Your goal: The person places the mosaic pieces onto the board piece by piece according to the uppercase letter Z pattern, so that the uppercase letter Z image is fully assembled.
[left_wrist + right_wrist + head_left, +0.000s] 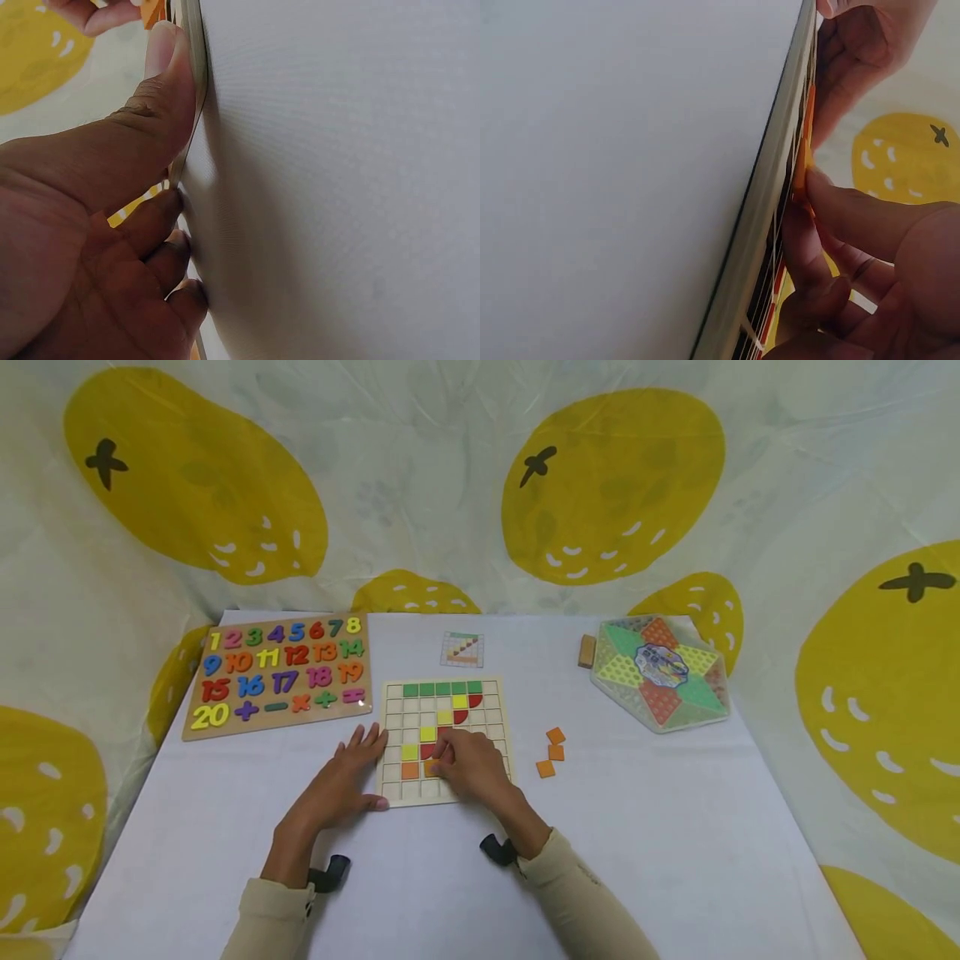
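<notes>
A wooden grid board (411,790) lies on the table with green square tiles (442,689) along its far row. Yellow tiles (427,734) and red rounded tiles (476,700) step diagonally below them, and one orange tile (409,770) sits at the near left. My right hand (472,767) pinches another orange tile (802,169) between thumb and fingers, low over the cell to the right of that one. At the board's left edge rests my left hand (341,785), fingers extended, its thumb (161,75) on the near corner. My right hand hides part of the grid.
Three loose orange tiles (556,752) lie right of the board. Behind it is a small pattern card (462,649). A number puzzle board (262,712) stands left; a wooden block (587,652) and a hexagonal game box (660,668) are at the far right.
</notes>
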{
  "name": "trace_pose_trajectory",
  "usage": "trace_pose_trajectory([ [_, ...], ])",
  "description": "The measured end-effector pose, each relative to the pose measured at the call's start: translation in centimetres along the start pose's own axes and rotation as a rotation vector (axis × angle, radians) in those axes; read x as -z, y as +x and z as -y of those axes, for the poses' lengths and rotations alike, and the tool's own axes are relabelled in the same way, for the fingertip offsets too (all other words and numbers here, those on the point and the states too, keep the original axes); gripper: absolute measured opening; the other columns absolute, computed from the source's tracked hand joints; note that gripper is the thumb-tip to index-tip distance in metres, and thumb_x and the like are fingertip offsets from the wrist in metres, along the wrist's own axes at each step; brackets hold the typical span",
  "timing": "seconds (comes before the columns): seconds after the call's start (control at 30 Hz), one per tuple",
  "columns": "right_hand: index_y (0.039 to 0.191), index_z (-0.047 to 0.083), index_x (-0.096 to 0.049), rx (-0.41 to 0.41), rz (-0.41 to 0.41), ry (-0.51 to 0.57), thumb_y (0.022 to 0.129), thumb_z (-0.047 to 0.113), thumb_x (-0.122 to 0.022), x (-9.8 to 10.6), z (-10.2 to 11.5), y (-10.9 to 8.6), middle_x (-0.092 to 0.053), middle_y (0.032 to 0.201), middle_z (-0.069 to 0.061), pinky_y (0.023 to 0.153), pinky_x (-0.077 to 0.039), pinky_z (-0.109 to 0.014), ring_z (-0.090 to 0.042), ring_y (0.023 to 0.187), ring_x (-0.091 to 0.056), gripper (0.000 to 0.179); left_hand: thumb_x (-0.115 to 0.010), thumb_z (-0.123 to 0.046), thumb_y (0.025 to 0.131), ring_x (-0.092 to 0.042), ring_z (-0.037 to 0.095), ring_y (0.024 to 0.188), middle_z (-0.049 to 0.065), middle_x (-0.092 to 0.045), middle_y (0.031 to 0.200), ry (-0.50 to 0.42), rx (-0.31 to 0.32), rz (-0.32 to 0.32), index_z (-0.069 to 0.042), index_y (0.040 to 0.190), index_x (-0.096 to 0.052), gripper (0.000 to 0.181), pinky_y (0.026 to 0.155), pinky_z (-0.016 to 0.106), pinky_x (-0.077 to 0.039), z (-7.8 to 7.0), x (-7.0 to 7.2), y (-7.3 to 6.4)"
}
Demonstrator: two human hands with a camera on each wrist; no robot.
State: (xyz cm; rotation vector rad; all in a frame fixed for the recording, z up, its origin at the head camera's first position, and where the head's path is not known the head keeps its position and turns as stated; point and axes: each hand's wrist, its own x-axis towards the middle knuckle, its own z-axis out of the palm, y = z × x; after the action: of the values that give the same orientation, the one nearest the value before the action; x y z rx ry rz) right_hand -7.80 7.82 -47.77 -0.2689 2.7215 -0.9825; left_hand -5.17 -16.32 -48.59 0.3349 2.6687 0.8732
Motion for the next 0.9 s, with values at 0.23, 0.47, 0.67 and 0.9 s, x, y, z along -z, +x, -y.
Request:
trace_pose_trajectory([
  [0.23, 0.085, 0.02, -0.069, 0.011, 0.006, -0.045, 0.089, 0.017, -0.087, -0.4, 0.6, 0.2, -0.058, 0.066, 0.005, 0.051, -0.037, -0.023, -0.011, 0.063, -0.053, 0.018, -0.096, -0.023, 0.077, -0.006, 0.042, 0.167, 0.012, -0.017, 0.178, 0.0, 0.001, 0.002, -0.011, 0.168, -0.029, 0.113, 0.132, 0.066, -0.012, 0.0, 0.1, 0.1],
  [0.47, 0.09, 0.02, -0.072, 0.027, 0.02, -0.065, 0.089, 0.02, -0.088, 0.1, 0.4, -0.1, -0.06, 0.069, 0.008, 0.053, -0.04, -0.024, -0.011, 0.065, -0.055, 0.015, -0.096, -0.023, 0.076, -0.004, 0.04, 0.167, 0.011, -0.016, 0.179, -0.002, 0.011, 0.012, -0.012, 0.168, -0.027, 0.115, 0.133, 0.064, -0.011, 0.2, -0.3, 0.2],
  [0.67, 0.095, 0.019, -0.076, 0.071, 0.01, -0.002, 0.087, 0.02, -0.089, 1.6, -1.0, -1.1, -0.065, 0.075, 0.01, 0.065, -0.046, -0.027, -0.01, 0.076, -0.06, 0.015, -0.096, -0.022, 0.076, -0.005, 0.041, 0.167, 0.012, -0.016, 0.178, 0.014, 0.004, 0.008, -0.012, 0.168, -0.027, 0.115, 0.133, 0.065, -0.011, 0.3, -0.5, 0.3],
  [0.9, 0.102, 0.019, -0.078, 0.019, -0.04, 0.031, 0.087, 0.015, -0.088, 4.5, -3.5, -2.6, -0.067, 0.08, 0.01, 0.069, -0.045, -0.03, -0.016, 0.081, -0.059, 0.019, -0.096, -0.022, 0.076, -0.006, 0.042, 0.167, 0.012, -0.017, 0.178, 0.022, -0.003, -0.008, -0.011, 0.168, -0.027, 0.116, 0.133, 0.065, -0.012, 0.3, -0.4, 0.2],
])
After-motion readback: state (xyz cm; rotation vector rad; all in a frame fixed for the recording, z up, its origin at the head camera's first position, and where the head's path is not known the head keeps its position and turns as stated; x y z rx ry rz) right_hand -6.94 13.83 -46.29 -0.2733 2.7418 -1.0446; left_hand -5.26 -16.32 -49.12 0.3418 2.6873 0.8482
